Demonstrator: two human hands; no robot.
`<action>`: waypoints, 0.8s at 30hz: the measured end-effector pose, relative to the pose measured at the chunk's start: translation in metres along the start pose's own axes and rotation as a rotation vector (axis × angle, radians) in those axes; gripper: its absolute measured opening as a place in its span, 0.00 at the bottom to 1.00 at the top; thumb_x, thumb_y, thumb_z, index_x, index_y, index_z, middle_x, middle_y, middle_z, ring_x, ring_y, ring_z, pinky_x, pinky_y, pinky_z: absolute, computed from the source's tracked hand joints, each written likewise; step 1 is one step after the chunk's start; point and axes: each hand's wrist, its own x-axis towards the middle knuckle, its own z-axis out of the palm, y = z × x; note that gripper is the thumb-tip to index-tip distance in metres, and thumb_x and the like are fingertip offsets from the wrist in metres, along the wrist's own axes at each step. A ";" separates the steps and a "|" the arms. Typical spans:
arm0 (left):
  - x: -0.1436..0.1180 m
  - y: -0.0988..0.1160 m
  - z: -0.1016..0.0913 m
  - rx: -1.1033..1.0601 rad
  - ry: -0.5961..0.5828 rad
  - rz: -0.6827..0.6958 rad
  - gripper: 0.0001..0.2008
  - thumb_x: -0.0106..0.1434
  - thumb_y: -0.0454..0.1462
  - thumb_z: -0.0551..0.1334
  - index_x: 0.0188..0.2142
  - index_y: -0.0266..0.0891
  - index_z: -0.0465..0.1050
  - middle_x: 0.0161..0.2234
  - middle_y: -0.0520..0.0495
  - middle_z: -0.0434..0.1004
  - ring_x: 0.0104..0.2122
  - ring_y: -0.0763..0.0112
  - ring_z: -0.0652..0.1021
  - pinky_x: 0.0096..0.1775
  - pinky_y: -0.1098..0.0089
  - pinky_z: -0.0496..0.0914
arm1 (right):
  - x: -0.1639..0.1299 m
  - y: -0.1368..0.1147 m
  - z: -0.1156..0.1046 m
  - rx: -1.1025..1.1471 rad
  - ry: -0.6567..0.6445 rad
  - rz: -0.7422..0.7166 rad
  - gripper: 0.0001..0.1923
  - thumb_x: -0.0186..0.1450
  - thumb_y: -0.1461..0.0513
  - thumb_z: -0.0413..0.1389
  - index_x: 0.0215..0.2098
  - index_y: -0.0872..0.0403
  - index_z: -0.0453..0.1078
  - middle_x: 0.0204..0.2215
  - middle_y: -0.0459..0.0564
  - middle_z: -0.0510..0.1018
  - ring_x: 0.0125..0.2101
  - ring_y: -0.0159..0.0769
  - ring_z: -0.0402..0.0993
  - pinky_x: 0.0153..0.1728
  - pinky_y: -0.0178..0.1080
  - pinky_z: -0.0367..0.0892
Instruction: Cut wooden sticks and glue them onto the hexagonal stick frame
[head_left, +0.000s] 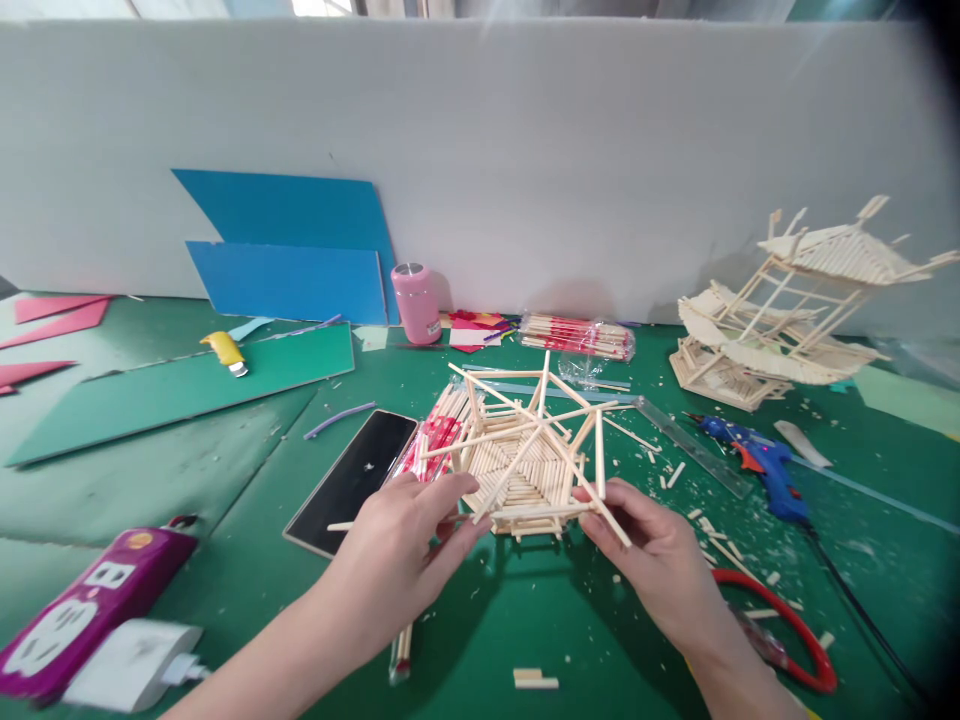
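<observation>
A model frame of thin wooden sticks (521,465) is in front of me, with a floor of sticks laid in rings and several sticks meeting in a star over it. My left hand (416,535) pinches its near left side, fingers closed around a stick end. On the near right corner, my right hand (645,530) grips the frame between thumb and fingers. A loose-looking stick (340,526) pokes out left from behind my left hand; whether it joins the frame is hidden.
Right of the frame lie a blue glue gun (765,460), a clear ruler (694,447) and red-handled scissors (814,640). A finished-looking stick pavilion (795,300) stands behind them. To the left are a phone (349,480), a yellow cutter (223,350) and a purple power strip (97,600). A pink flask (416,305) stands behind.
</observation>
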 end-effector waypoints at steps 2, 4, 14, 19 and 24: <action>-0.001 0.000 0.001 -0.002 0.004 0.004 0.09 0.62 0.39 0.55 0.38 0.36 0.68 0.19 0.51 0.73 0.19 0.69 0.71 0.21 0.71 0.65 | 0.000 0.000 0.000 -0.004 0.006 0.001 0.08 0.60 0.57 0.56 0.36 0.51 0.73 0.28 0.44 0.67 0.26 0.28 0.65 0.25 0.29 0.64; -0.002 -0.001 0.002 -0.011 0.010 0.003 0.09 0.62 0.39 0.55 0.39 0.36 0.68 0.19 0.51 0.73 0.20 0.68 0.72 0.21 0.71 0.65 | 0.000 0.000 0.000 -0.006 0.011 0.003 0.09 0.60 0.57 0.56 0.36 0.51 0.73 0.28 0.44 0.67 0.26 0.28 0.66 0.25 0.29 0.64; -0.002 0.002 0.000 0.048 0.031 0.050 0.09 0.63 0.38 0.54 0.40 0.36 0.67 0.21 0.50 0.73 0.20 0.68 0.73 0.23 0.70 0.66 | 0.000 -0.001 0.002 0.017 0.040 0.046 0.10 0.57 0.56 0.58 0.36 0.51 0.74 0.26 0.44 0.69 0.25 0.29 0.66 0.24 0.30 0.65; 0.000 0.006 -0.001 0.101 0.053 0.093 0.07 0.63 0.35 0.53 0.39 0.37 0.66 0.22 0.51 0.73 0.21 0.68 0.73 0.25 0.69 0.65 | 0.001 0.001 0.006 0.058 0.072 0.069 0.11 0.55 0.54 0.59 0.34 0.51 0.75 0.27 0.45 0.72 0.25 0.30 0.67 0.25 0.31 0.66; -0.001 0.006 0.001 0.110 0.065 0.121 0.06 0.62 0.34 0.53 0.39 0.38 0.65 0.21 0.51 0.73 0.21 0.68 0.72 0.25 0.68 0.64 | -0.001 0.006 0.007 0.108 0.081 0.098 0.11 0.55 0.54 0.60 0.34 0.49 0.74 0.26 0.44 0.73 0.25 0.29 0.66 0.25 0.30 0.65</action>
